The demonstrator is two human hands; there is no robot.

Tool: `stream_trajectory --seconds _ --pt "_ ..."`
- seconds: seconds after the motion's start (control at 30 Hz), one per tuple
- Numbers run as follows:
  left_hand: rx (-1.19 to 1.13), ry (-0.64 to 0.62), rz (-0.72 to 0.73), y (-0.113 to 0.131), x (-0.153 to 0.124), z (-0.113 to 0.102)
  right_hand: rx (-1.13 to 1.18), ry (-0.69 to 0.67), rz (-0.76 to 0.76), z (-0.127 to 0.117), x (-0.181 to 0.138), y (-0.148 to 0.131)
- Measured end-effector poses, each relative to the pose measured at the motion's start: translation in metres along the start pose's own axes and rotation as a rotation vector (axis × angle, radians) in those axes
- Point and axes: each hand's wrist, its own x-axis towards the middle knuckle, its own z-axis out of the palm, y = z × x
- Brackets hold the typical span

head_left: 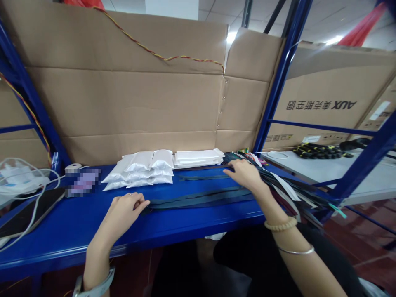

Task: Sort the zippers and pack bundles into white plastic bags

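Observation:
My left hand point(125, 212) lies on the blue shelf point(77, 233), its fingertips at the left end of a long dark zipper strip point(198, 199). The fingers are bunched, and I cannot tell whether they pinch the strip. My right hand point(246, 173) rests palm down with its fingers spread at the near end of a loose bundle of dark and white strips point(287, 186). A shorter dark strip point(204, 177) lies just left of that hand. Behind it sit white padded packets point(137, 170) and a flat white stack point(198, 158).
A dark tablet point(31, 214) with white cables lies at the left, near a tape roll point(73, 168). Cardboard sheets point(123, 103) stand behind the shelf between blue rack uprights point(281, 74). A grey table point(340, 177) at the right holds a black-and-yellow coil point(318, 151).

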Motion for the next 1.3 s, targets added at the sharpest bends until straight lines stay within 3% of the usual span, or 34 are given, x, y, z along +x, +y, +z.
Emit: stream_trajectory --seconds 0.23,0.5,0.77,1.07,1.2,1.3 --pt "-0.068 0.042 0.026 0.009 0.002 0.001 0.335 -0.199 -0.423 0.050 0.032 -0.063" --pt "-0.108 0.045 0.081 0.031 0.006 0.002 0.309 -0.261 -0.419 0.067 0.035 -0.063" --pt "-0.139 0.096 0.154 0.049 0.011 0.014 0.315 -0.224 -0.450 0.042 0.011 -0.056" --pt "-0.183 0.156 0.143 0.072 0.012 0.024 0.707 -0.238 -0.667 -0.011 -0.017 -0.079" --pt "-0.148 0.240 0.179 0.075 0.013 0.025 0.753 -0.264 -0.709 -0.014 -0.025 -0.089" --pt "-0.116 0.293 0.174 0.073 0.014 0.025 0.786 -0.195 -0.665 -0.011 -0.030 -0.097"
